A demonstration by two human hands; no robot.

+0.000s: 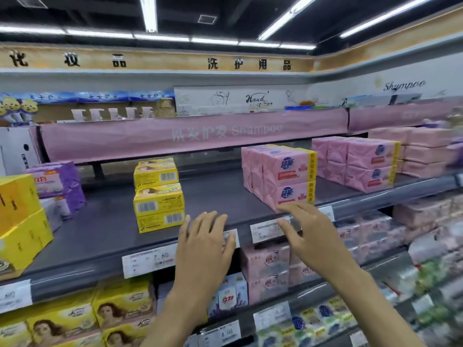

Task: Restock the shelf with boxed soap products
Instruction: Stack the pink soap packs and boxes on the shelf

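In the head view, our left hand [205, 246] and right hand [313, 236] were raised side by side at lower centre of the frame, in front of the lip of the dark grey metal shelf [112, 221]. The fingers [213, 221] of the left hand were straight and slightly spread, holding nothing. They covered part of a white paper price tag [149, 259] clipped to the shelf edge. The right hand was just as open and empty. Its fingertips [284, 207] reached the bottom front corner of the pink paper-wrapped soap packs [283, 179], but we could not tell whether they touched.

Those packs stood two high at right of centre, drawn up to the shelf front, likely so that labels faced the aisle. A second block of the same pink packs [363, 166] sat further right and deeper in. The small yellow cardboard soap boxes [159, 194] stood stacked left of centre, just beside the left hand. A bare stretch of shelf lay between the yellow and pink stacks. We judged both hands were free either to square up the pink stack or to go back for more stock. Purple-wrapped packs [60, 181] and large yellow cartons [20, 221] filled the far left.
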